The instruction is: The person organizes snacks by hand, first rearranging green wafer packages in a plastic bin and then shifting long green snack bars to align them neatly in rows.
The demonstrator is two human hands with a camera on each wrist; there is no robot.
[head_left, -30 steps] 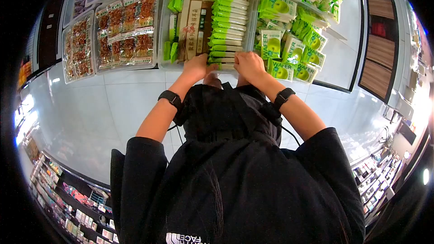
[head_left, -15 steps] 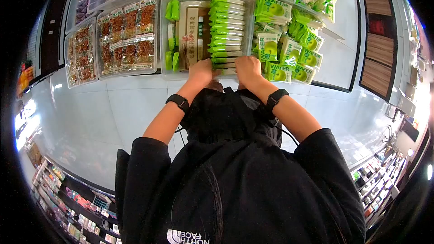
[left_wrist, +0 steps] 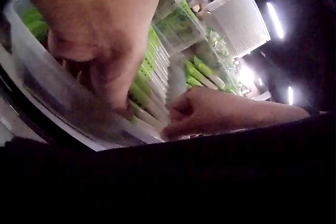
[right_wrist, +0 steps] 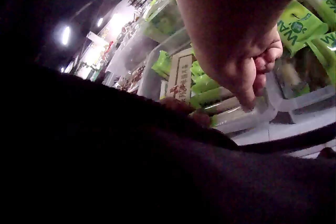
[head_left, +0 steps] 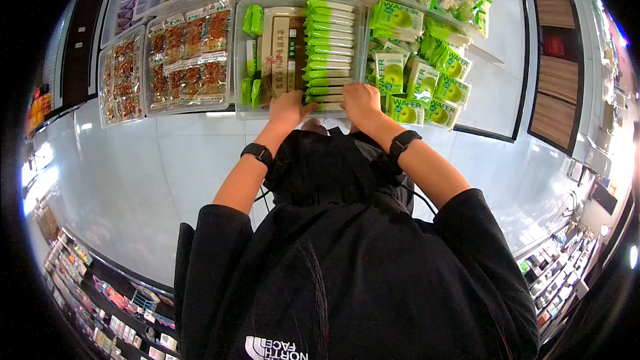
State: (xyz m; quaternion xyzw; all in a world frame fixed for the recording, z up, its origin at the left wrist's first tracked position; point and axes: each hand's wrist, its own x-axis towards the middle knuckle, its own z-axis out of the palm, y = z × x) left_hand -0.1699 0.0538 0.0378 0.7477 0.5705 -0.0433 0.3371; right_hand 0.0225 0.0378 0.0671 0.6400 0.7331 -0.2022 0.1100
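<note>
A clear plastic bin [head_left: 237,60] holds a row of green-and-white packets [head_left: 330,47] stood on edge beside a flat beige packet [head_left: 279,47]. Both hands are at the bin's near end. My left hand [head_left: 288,108] reaches over the wall, its curled fingers [left_wrist: 113,85] on the nearest packets [left_wrist: 149,90]. My right hand [head_left: 360,101] sits close beside it, fingers curled [right_wrist: 252,79] on the last packets [right_wrist: 210,97] of the row by the rim. The bin wall blurs the fingertips. Each wrist wears a black band.
Right of the bin lies a heap of green WAFER packs [head_left: 427,73]. To the left stand bins of reddish-brown snack packs [head_left: 187,47]. More bins sit beyond. A pale tiled floor [head_left: 133,180] and store shelves [head_left: 120,307] lie below and behind.
Both hands stay at the near end of the packet row, and the left hand has shifted slightly left. The view has moved a little closer to the bins.
</note>
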